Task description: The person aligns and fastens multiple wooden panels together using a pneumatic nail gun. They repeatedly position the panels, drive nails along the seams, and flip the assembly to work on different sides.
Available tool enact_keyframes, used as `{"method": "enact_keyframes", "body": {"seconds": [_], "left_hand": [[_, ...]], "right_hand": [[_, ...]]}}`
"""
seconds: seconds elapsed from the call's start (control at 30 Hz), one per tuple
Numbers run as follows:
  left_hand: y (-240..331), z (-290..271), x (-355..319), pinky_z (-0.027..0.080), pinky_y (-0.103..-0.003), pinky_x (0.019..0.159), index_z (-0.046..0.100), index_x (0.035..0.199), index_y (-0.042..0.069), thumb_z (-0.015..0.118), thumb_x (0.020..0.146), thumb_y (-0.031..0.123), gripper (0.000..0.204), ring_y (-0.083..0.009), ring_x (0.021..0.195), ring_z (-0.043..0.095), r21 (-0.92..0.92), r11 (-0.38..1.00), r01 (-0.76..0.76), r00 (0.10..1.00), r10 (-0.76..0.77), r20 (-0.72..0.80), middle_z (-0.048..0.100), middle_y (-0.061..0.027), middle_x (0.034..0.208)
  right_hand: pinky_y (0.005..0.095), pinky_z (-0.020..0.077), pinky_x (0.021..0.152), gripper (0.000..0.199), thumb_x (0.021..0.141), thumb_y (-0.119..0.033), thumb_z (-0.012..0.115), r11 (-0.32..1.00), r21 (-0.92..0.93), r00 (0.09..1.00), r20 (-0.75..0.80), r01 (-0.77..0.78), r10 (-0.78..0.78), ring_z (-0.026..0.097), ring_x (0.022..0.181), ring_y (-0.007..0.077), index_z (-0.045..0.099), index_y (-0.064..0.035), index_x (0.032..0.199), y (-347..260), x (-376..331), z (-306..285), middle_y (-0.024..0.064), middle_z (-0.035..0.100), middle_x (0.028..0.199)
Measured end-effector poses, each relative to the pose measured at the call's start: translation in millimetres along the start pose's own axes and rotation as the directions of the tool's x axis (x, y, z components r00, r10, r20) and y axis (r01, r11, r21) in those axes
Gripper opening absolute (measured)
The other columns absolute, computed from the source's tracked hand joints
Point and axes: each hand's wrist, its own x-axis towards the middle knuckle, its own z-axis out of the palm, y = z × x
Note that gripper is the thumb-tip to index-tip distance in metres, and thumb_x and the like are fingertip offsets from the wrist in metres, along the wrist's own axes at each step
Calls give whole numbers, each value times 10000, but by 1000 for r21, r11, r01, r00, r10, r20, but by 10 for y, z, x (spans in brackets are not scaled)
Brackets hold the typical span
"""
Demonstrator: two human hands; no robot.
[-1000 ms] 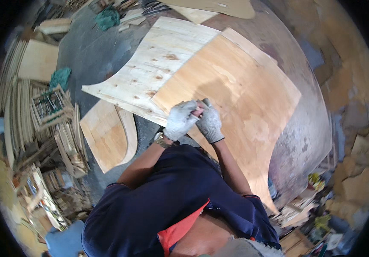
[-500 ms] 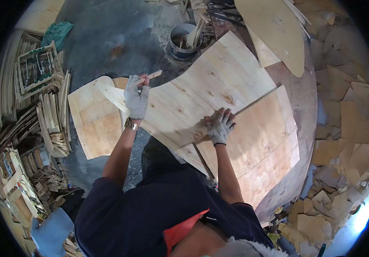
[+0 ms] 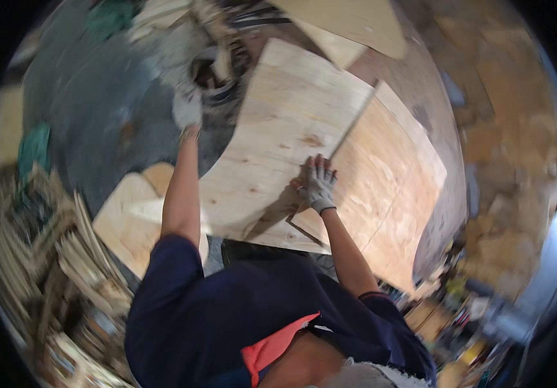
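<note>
My right hand (image 3: 320,184), in a grey glove with bare fingertips, rests with fingers spread on a large curved-edge plywood sheet (image 3: 278,123), near its seam with another, warmer-toned plywood sheet (image 3: 388,181). My left arm stretches forward past the sheet's concave edge. The gloved left hand (image 3: 186,108) is beside a dark bucket (image 3: 219,97) holding wood scraps. Motion smears its fingers, so whether it grips anything is unclear. A smaller plywood piece (image 3: 122,223) with a rounded end lies left of my left forearm.
Plywood offcuts (image 3: 336,48) lie at the far edge. On the left stand stacked wood strips (image 3: 87,271) and a green cloth or bag (image 3: 34,152). Many flat tan pieces (image 3: 511,129) are piled to the right, and mixed clutter (image 3: 472,323) lies at lower right.
My left hand has gone forward from the sheet's left edge to the bucket; the small wood strip it held no longer shows. The right hand stays on the plywood. The view has turned.
</note>
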Motion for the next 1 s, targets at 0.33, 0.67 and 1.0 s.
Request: {"method": "enact_keyframes", "body": {"seconds": [0.33,0.67,1.0], "left_hand": [[342,-444,-2637,440,-422,1084,476,1423,-43,671,955,192,559,-369,1273,551,-335,932,-141,836,293,465,539,-240,1394],[1044,-709,-4279,346,-504,1163,471,1469,41,772,850,426,788,-408,1397,420,-167,716,-678,399,549,735,466,-227,1490],[1542,-606,-5546,332,-490,1183,412,1506,27,811,817,421,888,-398,1473,323,-118,684,-720,433,576,693,382,-208,1562]], "right_hand": [[565,233,1208,945,876,-668,598,847,508,988,-83,157,-133,250,1508,416,337,-79,1567,319,-87,-340,213,322,1612],[383,532,957,495,917,-278,728,490,856,507,-353,-165,786,668,1116,306,601,-7,1311,2020,-2206,250,180,685,1228],[432,501,804,295,932,-314,610,-535,649,73,597,541,799,636,922,276,628,-69,1096,3939,-4069,1420,62,675,1041]]}}
